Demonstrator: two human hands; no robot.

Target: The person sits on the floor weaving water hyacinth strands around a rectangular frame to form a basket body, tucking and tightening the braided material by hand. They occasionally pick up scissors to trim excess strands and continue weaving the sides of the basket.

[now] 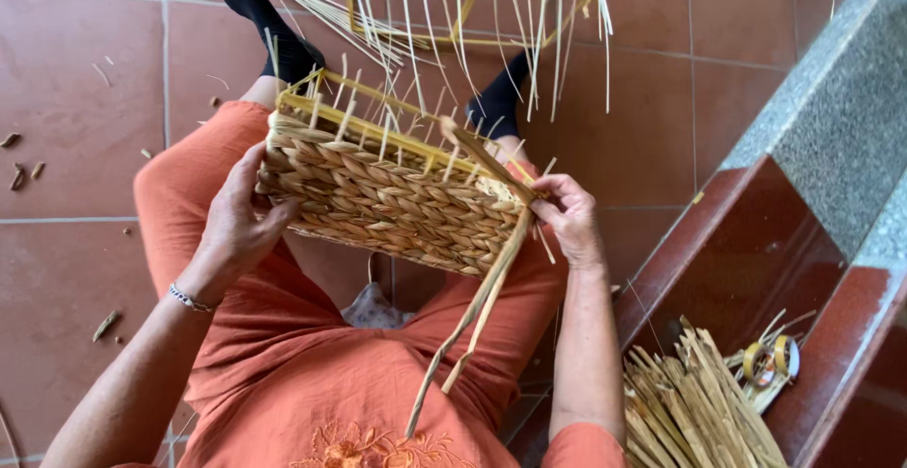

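Basket (387,194) rests on lap above red tiled floor (85,81), beside perhaps stone steps (831,119).

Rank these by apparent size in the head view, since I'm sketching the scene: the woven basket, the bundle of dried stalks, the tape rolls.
1. Woven basket, largest, though nearest the camera.
2. Bundle of dried stalks, cut off by the frame edge, so unsure.
3. Tape rolls, clearly smallest.

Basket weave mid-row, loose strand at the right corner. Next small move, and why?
Probably pull the loose strand snug around the corner and tuck it behind the next upright stake. The right hand pinches it at the basket's right edge, its long tail hangs free over the lap, and the left hand braces the other end.
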